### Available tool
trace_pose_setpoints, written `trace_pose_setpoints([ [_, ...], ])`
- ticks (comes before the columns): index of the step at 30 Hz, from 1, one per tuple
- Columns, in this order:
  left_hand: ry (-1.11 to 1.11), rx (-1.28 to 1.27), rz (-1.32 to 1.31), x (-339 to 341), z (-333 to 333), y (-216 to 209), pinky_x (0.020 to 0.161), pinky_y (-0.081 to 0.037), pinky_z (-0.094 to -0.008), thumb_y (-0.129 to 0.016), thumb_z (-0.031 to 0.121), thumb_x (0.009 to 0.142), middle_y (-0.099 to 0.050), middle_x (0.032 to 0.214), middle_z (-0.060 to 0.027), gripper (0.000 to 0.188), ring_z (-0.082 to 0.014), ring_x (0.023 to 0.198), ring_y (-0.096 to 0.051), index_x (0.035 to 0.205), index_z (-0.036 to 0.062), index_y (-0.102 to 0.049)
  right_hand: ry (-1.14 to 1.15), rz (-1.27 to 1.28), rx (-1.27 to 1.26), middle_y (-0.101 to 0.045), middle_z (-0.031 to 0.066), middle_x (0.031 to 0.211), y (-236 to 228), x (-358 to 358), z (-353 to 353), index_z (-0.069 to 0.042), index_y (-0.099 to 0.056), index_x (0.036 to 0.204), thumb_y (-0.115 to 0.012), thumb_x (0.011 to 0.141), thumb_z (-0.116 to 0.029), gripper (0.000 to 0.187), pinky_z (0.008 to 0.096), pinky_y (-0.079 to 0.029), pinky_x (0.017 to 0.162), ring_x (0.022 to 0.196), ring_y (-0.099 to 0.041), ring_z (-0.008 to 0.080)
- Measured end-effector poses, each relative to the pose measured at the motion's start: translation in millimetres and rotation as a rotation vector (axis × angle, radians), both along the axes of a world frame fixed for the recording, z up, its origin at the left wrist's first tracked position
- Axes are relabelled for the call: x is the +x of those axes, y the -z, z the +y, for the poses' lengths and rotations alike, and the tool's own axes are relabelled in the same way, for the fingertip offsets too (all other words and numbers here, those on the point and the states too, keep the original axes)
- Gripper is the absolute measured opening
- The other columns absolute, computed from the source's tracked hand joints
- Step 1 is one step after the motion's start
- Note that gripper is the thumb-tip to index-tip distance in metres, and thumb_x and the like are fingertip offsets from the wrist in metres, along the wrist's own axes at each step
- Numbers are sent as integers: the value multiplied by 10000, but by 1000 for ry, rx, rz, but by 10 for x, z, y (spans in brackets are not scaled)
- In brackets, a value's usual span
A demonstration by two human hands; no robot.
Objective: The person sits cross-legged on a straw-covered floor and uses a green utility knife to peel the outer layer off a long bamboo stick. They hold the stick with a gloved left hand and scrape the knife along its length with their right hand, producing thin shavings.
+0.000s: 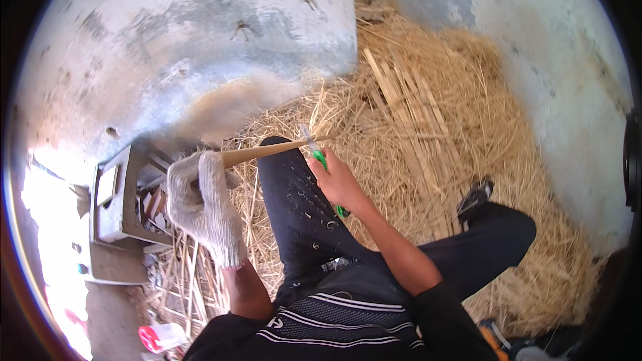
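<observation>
Head view, looking down on my lap and hands. My left hand (204, 204), in a pale knitted glove, is closed around the thick end of a tapered wooden stick (267, 152). My bare right hand (338, 180) is closed around a green-handled knife (319, 158), the lower end of the handle showing below my fist.

The governing relation is the crossing of stick and blade. The long axis of the stick runs from my left hand toward the right, rising slightly away from my body, over the knee of my dark trousers (294, 194); whether it rests on the knee I cannot tell. The blade points away from me and a little leftward, steeply across that axis, and appears to meet the stick near its thin tip. The tip projects just beyond the blade. My right hand is thus the nearer to the thin end, just on the body side of it; my left is at the opposite end.

Pale shavings (330, 224) lie scattered over my thigh. Beyond the knee, loose straw (481, 93) covers the floor, with long flat strips (408, 110) lying on it to the right.
</observation>
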State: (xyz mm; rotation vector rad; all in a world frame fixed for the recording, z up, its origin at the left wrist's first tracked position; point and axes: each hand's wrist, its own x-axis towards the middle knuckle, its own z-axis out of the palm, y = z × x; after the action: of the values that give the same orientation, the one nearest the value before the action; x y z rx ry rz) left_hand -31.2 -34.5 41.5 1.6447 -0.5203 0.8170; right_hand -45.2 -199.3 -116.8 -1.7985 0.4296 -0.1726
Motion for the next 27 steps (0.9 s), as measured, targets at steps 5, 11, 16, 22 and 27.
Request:
trace_pose_setpoints([
  [5,24,-80,105,257,60,-147,544,-423,-220,-670,116,952,-626,700,-29,148,-51,568,-543,861,0,-668,32,-291,-62,-559,96,690,-487,-180,77,-24,-526,1051,-512,1036,-298,275,376,-451,589,609,-568,221],
  [11,168,-75,222,727,100,-382,544,-434,-234,-689,144,940,-618,678,-20,157,-73,568,-554,909,-10,-695,50,-401,-42,-495,-21,665,-612,-274,31,-45,-563,1001,-503,1049,-262,230,254,-385,526,566,-459,60],
  [16,431,-20,211,1028,198,-460,564,-463,-248,-673,136,948,-629,710,-50,168,-95,584,-570,946,-31,-688,25,-422,95,-413,-51,633,-639,-296,34,-64,-562,1026,-464,1070,-259,222,217,-302,449,497,-369,27],
  [22,601,25,240,1095,225,-466,635,-522,-264,-644,137,966,-659,807,-63,179,-119,679,-622,953,-35,-690,-12,-407,177,-399,-59,614,-620,-304,53,-70,-576,1078,-452,1069,-229,202,210,-295,447,488,-353,24],
  [27,572,163,156,842,262,-475,696,-550,-272,-675,126,928,-667,951,-76,159,-133,783,-649,955,-28,-702,-59,-393,-55,-550,106,656,-869,-437,241,0,-598,1098,-484,1047,-203,238,337,-419,527,558,-559,203],
])
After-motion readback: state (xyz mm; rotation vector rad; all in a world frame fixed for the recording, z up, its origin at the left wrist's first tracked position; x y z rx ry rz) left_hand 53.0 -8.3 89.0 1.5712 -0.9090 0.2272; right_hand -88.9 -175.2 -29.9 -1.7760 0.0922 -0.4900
